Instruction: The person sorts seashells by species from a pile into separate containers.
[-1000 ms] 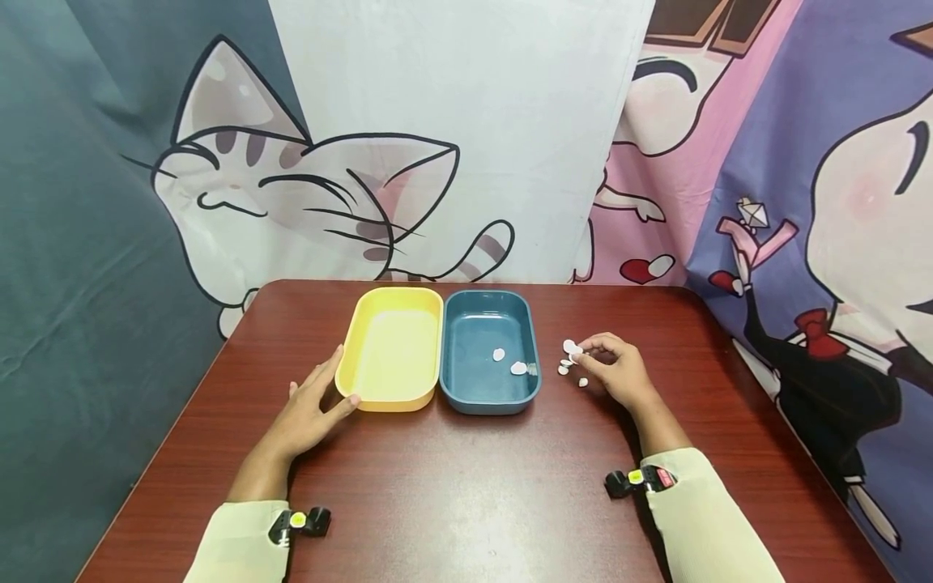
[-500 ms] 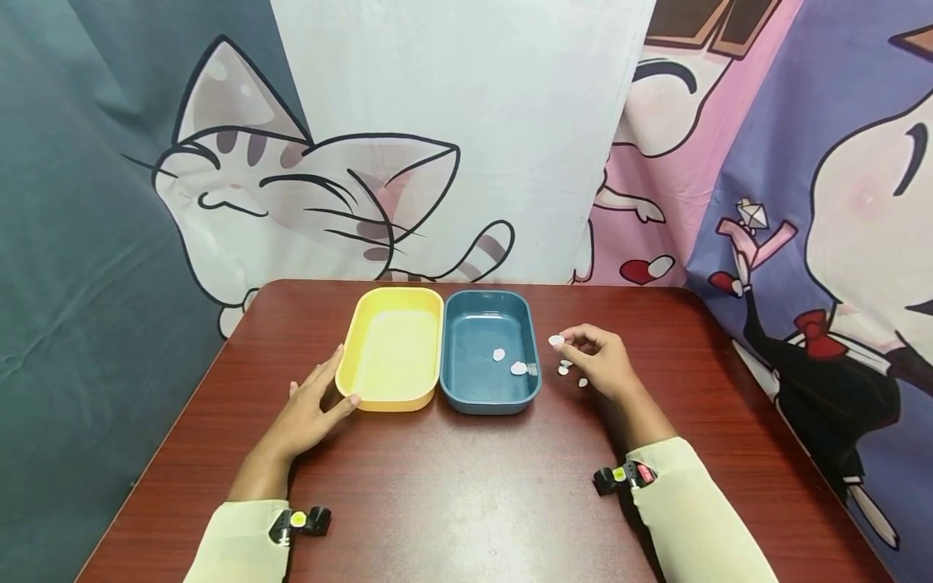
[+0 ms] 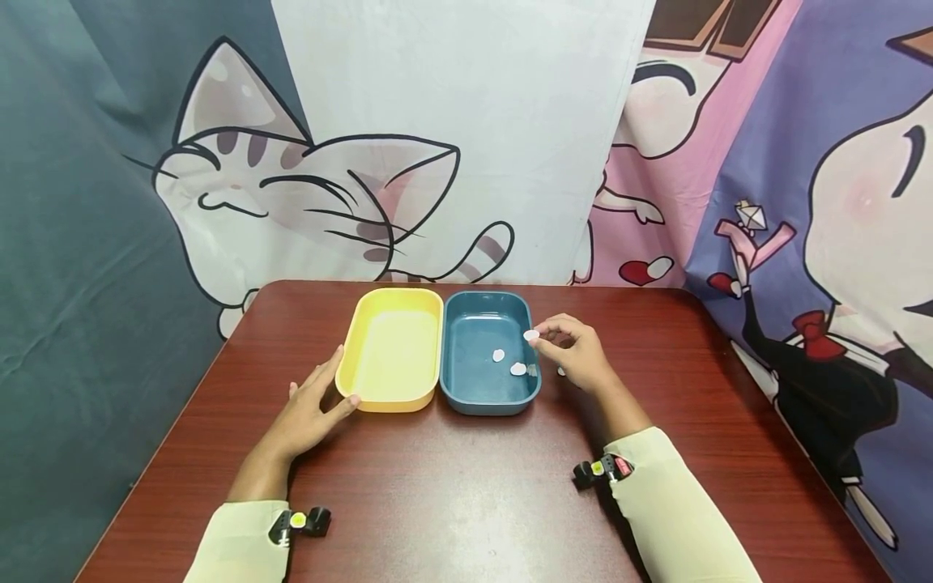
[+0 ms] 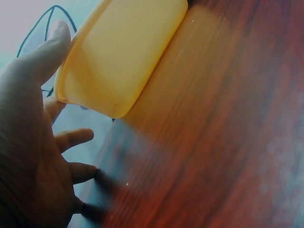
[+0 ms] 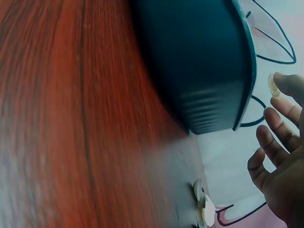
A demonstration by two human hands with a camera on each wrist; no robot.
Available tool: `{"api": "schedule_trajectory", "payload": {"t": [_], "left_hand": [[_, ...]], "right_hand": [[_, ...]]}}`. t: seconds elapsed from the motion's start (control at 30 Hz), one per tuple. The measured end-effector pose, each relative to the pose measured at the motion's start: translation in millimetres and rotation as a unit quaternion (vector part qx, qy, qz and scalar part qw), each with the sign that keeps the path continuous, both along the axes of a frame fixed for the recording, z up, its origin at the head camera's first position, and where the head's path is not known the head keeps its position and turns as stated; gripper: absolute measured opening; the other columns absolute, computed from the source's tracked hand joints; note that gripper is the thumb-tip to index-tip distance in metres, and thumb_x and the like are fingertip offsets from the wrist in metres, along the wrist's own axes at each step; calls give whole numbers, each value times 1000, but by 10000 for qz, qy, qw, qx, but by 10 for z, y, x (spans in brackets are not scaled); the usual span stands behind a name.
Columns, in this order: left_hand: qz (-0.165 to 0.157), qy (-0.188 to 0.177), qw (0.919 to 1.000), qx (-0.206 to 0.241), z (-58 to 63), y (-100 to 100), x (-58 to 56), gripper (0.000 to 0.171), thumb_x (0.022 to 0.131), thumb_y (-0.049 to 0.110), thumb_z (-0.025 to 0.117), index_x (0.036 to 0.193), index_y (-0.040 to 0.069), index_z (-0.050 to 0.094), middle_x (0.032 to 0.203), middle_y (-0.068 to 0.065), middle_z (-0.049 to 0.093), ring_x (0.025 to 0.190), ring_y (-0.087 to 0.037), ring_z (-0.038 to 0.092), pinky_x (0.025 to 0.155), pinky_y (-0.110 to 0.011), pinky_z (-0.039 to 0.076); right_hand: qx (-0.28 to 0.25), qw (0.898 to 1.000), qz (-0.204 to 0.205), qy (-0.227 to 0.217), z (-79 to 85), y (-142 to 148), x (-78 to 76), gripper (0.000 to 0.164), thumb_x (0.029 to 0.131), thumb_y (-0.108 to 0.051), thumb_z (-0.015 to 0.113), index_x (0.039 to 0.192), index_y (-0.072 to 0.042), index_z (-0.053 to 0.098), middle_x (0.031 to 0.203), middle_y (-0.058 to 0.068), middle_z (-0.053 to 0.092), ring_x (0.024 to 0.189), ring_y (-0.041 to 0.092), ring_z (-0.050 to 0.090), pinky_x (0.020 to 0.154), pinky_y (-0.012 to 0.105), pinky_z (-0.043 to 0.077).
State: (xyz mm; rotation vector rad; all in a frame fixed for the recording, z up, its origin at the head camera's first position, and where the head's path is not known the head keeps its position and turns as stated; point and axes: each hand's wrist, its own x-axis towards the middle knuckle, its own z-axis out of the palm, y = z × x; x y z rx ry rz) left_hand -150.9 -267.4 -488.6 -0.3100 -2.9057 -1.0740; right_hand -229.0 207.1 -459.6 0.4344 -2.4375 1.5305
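Observation:
Between thumb and fingertips my right hand [image 3: 572, 352] pinches a small white seashell [image 3: 531, 334], held over the right rim of the blue tray [image 3: 484, 407]. Its ribbed edge shows in the right wrist view, where the seashell [image 5: 272, 85] sits at the fingertips. Two white seashells [image 3: 499, 355] lie inside the blue tray. My left hand [image 3: 309, 417] rests with spread fingers at the near left corner of the yellow tray [image 3: 397, 406]. In the left wrist view, its thumb [image 4: 54, 47] touches the rim; the other fingers extend beside the tray.
More white shells [image 5: 207, 209] lie on the table right of the blue tray, mostly hidden by my right hand in the head view. The trays stand side by side on the red-brown wooden table [image 3: 452, 486]. A printed cloth [image 3: 466, 121] hangs behind it.
My right hand has lifted a seashell from the pile and carried it left to the blue tray's rim. My left hand and both trays have stayed in place.

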Motion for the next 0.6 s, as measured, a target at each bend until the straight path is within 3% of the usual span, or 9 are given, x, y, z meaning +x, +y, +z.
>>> {"api": "schedule_trajectory", "payload": {"t": [0.3, 0.43, 0.6], "left_hand": [[3, 13, 10000, -16, 22, 6, 23, 93, 104, 47, 71, 177, 19, 20, 180, -18, 30, 162, -60, 27, 115, -96, 7], [-5, 14, 10000, -13, 15, 7, 21, 93, 104, 47, 70, 177, 19, 20, 181, -17, 29, 162, -61, 27, 115, -95, 7], [-12, 6, 10000, 33, -4, 4, 9, 93, 105, 47, 70, 177, 22, 18, 182, -14, 27, 163, -60, 25, 116, -95, 6]], "right_hand": [[-7, 10000, -72, -17, -4, -147, -6, 21, 92, -13, 89, 110, -4, 84, 118, 19, 66, 102, 35, 62, 75, 28, 42], [42, 10000, -47, 69, -28, -169, -14, 20, 90, -13, 90, 108, -6, 84, 115, 15, 65, 107, 30, 60, 76, 30, 43], [158, 9999, 47, -21, -57, -191, -8, 31, 91, -12, 89, 119, -1, 81, 122, 16, 63, 115, 34, 58, 86, 36, 46]]}}
